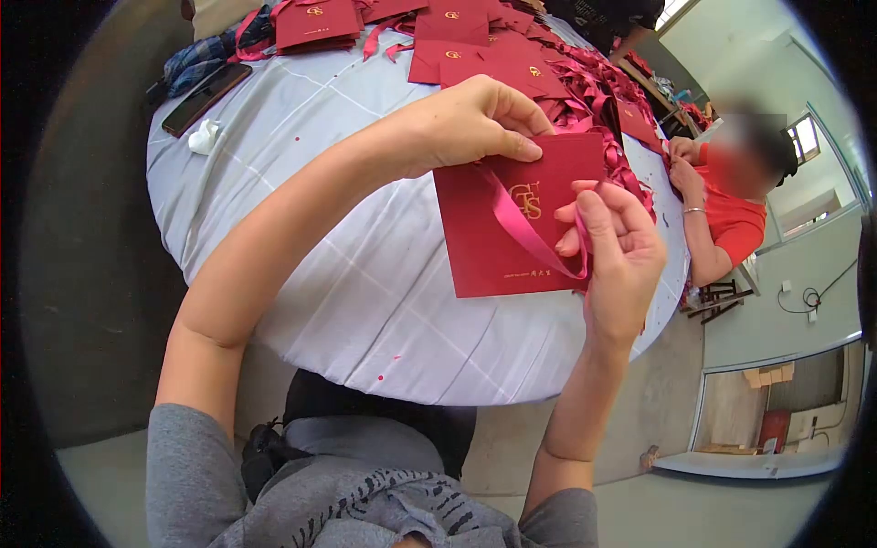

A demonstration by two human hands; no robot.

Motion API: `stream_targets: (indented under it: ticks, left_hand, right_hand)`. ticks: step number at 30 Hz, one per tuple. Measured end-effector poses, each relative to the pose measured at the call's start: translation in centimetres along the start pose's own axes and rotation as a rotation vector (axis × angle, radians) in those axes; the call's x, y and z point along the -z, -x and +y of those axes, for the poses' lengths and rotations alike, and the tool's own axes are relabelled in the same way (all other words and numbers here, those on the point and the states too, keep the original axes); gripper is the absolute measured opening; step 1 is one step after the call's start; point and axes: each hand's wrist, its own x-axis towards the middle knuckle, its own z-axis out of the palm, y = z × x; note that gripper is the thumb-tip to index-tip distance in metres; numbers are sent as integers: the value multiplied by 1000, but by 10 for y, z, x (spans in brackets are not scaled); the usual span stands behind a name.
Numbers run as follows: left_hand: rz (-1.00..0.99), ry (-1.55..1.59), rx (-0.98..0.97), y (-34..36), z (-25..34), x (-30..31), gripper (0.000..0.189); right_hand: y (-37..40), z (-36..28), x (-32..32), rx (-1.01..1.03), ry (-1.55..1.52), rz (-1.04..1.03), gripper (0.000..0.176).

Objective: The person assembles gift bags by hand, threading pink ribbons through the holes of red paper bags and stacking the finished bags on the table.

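White cloth covers the round table. A heap of red cards lies at its far side. One red card is held up over the table. The left hand pinches its top edge. The right hand pinches the pink ribbon by its right edge.

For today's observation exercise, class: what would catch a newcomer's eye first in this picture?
A gold-lettered dark red card, held mid-frame over the round table by the left hand and right hand, a pink ribbon across it. More red cards pile at the table's far side.
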Motion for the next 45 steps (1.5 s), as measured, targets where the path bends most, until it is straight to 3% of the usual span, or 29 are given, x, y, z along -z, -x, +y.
stream_targets:
  ticks: [7, 17, 23, 31, 34, 36, 39, 42, 45]
  left_hand:
    - [19, -46, -10, 3, 5, -5, 27]
    - [59, -254, -258, 9, 8, -16, 21]
    - [159, -345, -329, 17, 16, -32, 17]
    - [212, -612, -429, 20, 13, -42, 18]
    - [225, -743, -584, 19, 7, -44, 19]
    - [216, -727, -588, 18, 6, -44, 19]
    - [193, -729, -583, 18, 7, -43, 19]
    - [165, -767, -587, 20, 8, -44, 19]
    - [155, -795, -574, 20, 6, -44, 20]
  right_hand:
    - [-5, 3, -9, -59, 200, 9, 13]
    - [-6, 5, -8, 125, 368, 35, 18]
    - [1, -11, -4, 244, 745, -8, 22]
    - [0, -13, 2, 313, 910, -88, 22]
    - [-4, -12, 5, 256, 871, -139, 21]
    - [-9, -11, 10, 239, 832, -143, 21]
    - [-17, -5, 18, 65, 515, -271, 21]
    - [-24, 1, 25, -62, 425, -340, 21]
    - [-22, 8, 20, -1, 454, -305, 22]
